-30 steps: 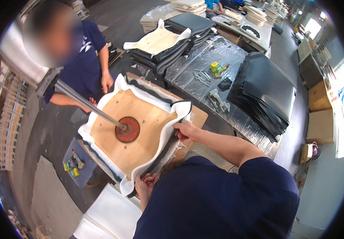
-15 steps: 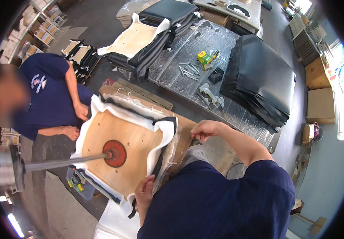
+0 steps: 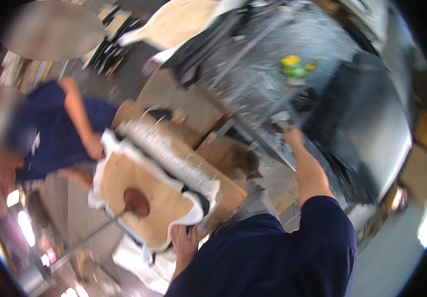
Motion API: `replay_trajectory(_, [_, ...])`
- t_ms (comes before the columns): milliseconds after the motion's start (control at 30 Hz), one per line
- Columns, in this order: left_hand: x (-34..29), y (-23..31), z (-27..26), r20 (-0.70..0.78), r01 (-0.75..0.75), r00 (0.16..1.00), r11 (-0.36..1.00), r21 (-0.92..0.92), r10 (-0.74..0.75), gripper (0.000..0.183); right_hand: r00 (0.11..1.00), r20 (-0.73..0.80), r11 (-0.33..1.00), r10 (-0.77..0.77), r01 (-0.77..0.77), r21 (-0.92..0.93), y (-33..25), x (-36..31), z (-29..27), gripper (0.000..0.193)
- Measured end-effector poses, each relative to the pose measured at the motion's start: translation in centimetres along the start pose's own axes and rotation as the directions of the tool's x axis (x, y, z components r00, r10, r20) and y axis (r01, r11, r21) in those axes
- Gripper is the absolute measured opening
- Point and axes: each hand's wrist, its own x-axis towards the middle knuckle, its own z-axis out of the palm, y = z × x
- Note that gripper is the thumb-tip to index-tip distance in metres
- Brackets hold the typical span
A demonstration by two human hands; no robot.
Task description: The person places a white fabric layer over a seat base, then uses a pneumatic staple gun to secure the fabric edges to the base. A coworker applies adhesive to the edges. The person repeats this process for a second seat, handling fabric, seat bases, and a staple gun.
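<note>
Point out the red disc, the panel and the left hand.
Red disc (image 3: 138, 200), head view: its upper face.
Panel (image 3: 165, 211), head view: bare wood beside the disc.
Left hand (image 3: 184, 243), head view: its back.

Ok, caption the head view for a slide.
Left hand at the edge of a white-padded wooden panel, right hand at a blurred tool on the worktable.
</note>
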Motion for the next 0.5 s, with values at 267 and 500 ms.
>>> replay_trajectory(267, [0.3,0.8,0.4,-0.186,0.103,0.979,0.992,0.08,-0.086,0.014,0.994,0.038,0.994,-0.106,0.105,0.005,-2.2,4.2,3.8,0.069])
replay_trajectory(500, [0.9,-1.4,-1.1,-0.156,-0.207,0.967,0.978,-0.004,0.204,0.013,0.955,0.032,0.903,-0.296,0.269,0.335,-1.9,-2.7,1.7,0.072])
